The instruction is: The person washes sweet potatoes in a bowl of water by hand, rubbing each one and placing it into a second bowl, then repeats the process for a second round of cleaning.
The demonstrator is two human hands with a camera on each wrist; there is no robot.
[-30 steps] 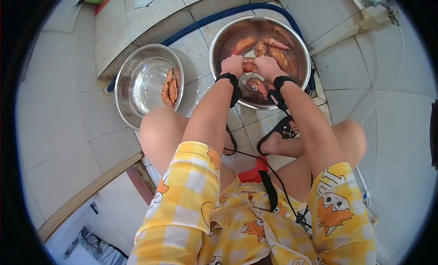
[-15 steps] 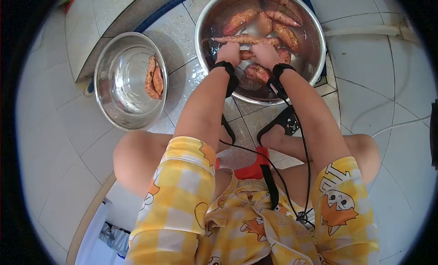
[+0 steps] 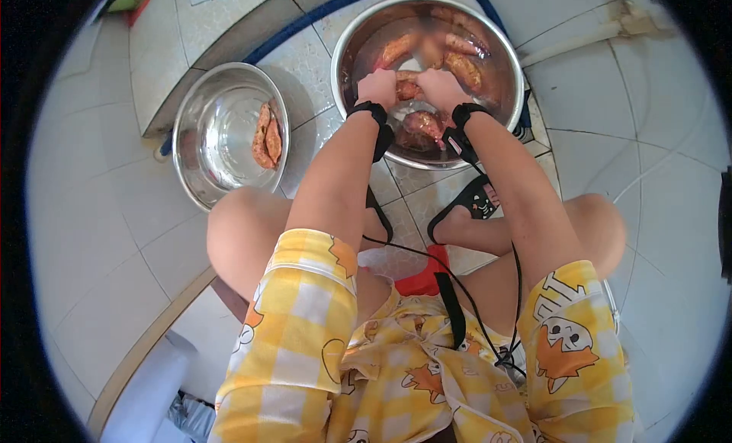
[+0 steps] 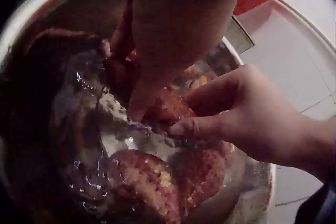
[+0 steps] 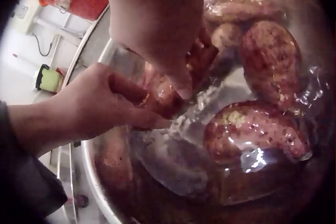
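My left hand [image 3: 376,88] and right hand [image 3: 440,90] are together in the water of a large steel basin [image 3: 499,92], gripping one reddish sweet potato [image 5: 160,90] between them. In the left wrist view, the right thumb lies along that sweet potato's side, and part of it is hidden behind my left hand. Other sweet potatoes lie around the hands in the basin: one [image 3: 422,124] on the near side, others [image 3: 463,69] farther off. On the left stands a second, smaller steel basin [image 3: 217,130] with two sweet potatoes [image 3: 261,138] against its right side.
A blue hose [image 3: 305,24] curves behind both basins along a tiled ledge [image 3: 221,31]. At the right wall runs a pale pipe [image 3: 572,43]. Slippered feet [image 3: 484,199] are close to the basin, and a black cable [image 3: 408,250] hangs across the lap.
Both hands stay on a sweet potato in the large basin, shifting slightly over it. The head view has tilted and moved, so the basins sit differently in the picture.
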